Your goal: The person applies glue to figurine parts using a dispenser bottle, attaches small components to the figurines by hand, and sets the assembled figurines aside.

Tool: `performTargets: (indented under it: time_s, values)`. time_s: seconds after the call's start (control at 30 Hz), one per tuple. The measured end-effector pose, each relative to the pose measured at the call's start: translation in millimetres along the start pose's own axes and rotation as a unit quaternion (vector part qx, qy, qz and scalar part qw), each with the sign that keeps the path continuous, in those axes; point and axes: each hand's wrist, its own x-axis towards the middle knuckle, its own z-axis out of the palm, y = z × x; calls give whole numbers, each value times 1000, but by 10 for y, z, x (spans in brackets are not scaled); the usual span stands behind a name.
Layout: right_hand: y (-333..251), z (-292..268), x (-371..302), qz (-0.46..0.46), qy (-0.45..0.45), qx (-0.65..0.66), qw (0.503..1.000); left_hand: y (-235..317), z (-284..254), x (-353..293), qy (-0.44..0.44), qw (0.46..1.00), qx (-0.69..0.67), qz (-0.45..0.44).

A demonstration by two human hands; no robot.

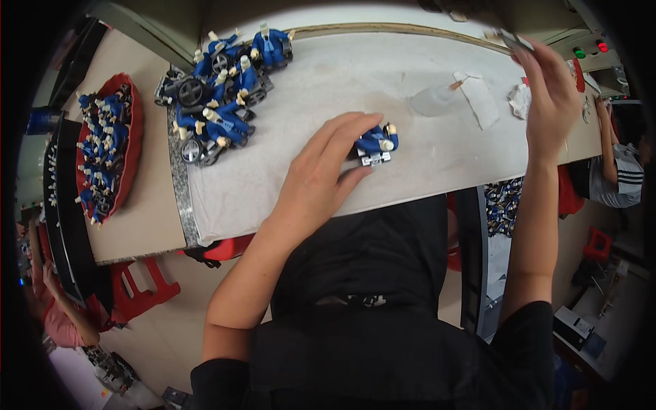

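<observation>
My left hand is closed round a small toy figure in a blue suit, with a silver-grey block at its base, on the white-covered worktop. Its fingertips and thumb grip the figure's left side. Off to the far right, my right hand is raised near the worktop's back corner. Between its fingers is a thin, light-and-dark object, blurred, whose kind I cannot make out. At the back left of the worktop lies a heap of similar blue-suited toy figures on grey vehicles with black wheels.
A red tray full of blue figures stands on the left. Right of centre lie a clear, rounded object, a white paper strip and a crumpled tissue. A bin of blue parts sits below. Co-workers sit on both sides.
</observation>
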Motion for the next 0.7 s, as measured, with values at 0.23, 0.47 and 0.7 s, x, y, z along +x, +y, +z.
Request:
performTargets:
  time_s: [0.23, 0.47, 0.7]
  values:
    - [-601, 191, -789, -87, -159, -71, 981, -34, 31, 35, 26, 998, 11, 50]
    - [-707, 395, -778, -208, -209, -142, 945, -15, 57, 7, 83, 992, 3, 94]
    - [-770, 481, -802, -263, -231, -201, 915, -12, 14, 35, -2, 999, -25, 30]
